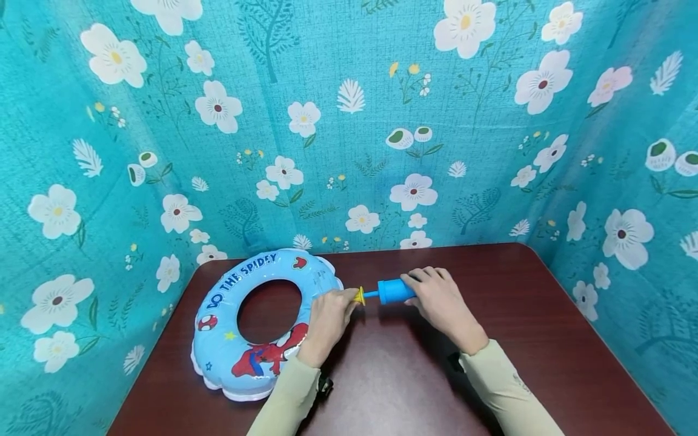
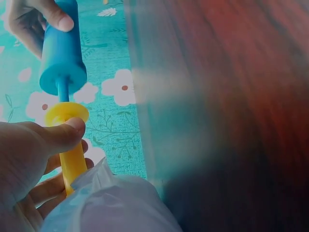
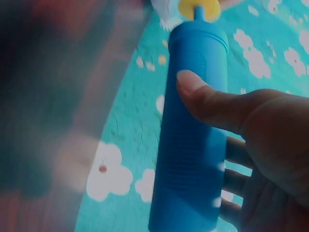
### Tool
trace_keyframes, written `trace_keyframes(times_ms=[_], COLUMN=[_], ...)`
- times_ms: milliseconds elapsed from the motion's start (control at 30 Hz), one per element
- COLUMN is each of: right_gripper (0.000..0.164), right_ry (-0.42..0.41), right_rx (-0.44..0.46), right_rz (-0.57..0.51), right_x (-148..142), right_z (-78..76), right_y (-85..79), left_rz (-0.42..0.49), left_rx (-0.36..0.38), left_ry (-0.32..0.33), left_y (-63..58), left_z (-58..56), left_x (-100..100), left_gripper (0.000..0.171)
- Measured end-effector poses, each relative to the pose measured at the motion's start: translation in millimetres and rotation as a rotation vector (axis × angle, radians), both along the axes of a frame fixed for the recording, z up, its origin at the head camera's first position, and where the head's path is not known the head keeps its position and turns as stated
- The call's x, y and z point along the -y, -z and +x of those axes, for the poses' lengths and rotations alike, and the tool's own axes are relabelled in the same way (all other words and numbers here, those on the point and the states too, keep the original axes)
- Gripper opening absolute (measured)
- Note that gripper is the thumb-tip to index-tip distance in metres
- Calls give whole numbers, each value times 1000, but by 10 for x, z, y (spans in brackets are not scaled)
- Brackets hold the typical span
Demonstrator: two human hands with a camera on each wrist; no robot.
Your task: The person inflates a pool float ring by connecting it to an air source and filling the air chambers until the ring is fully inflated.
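Note:
A blue hand pump (image 1: 392,292) lies level above the dark table, with a thin blue rod joining its barrel to a yellow flanged end piece (image 2: 72,164). My right hand (image 1: 440,301) grips the barrel, thumb along one side and fingers round the other. My left hand (image 1: 328,321) pinches the yellow piece just behind its flange. Beside the left hand is a light-blue inflatable swim ring (image 1: 218,354) with red cartoon prints and lettering. In the left wrist view, clear plastic of the ring (image 2: 120,205) meets the yellow piece's lower end; its tip is hidden.
The dark reddish-brown table (image 1: 523,315) carries the ring on its left side. A turquoise flowered curtain (image 1: 338,163) stands behind the table and along both sides. Dark straps or devices show at both wrists.

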State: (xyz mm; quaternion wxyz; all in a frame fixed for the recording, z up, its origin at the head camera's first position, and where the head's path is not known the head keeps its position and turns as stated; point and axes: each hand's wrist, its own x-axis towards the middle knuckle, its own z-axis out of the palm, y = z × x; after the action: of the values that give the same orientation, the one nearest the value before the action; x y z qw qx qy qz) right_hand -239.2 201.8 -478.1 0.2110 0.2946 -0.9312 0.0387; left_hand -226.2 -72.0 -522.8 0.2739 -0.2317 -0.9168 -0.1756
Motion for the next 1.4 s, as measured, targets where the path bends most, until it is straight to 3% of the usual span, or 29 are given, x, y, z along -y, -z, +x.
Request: trace_keyframes(times_ms=[200,600,933,1133,1400], right_gripper=[58,60,60,60,60], right_ry=[-33,-45,-59,-44,-26], right_rx=[-35,-59,-92,-55,17], right_rz=[-12,-20,-48,-47,-86], right_x=[173,229,249,224,74], right_z=[51,67,66,66,40], right_y=[70,92,126,115,-28], left_rz=[23,10,17,10,-3], left_rx=[27,51,51,75,94], left_ry=[25,21,20,-8,-37], left_y=[-34,-35,-25,-32,-38], left_z=[27,37,28,33,39], left_x=[-26,11,1,-13,-26], left_gripper=[5,26,27,26,20])
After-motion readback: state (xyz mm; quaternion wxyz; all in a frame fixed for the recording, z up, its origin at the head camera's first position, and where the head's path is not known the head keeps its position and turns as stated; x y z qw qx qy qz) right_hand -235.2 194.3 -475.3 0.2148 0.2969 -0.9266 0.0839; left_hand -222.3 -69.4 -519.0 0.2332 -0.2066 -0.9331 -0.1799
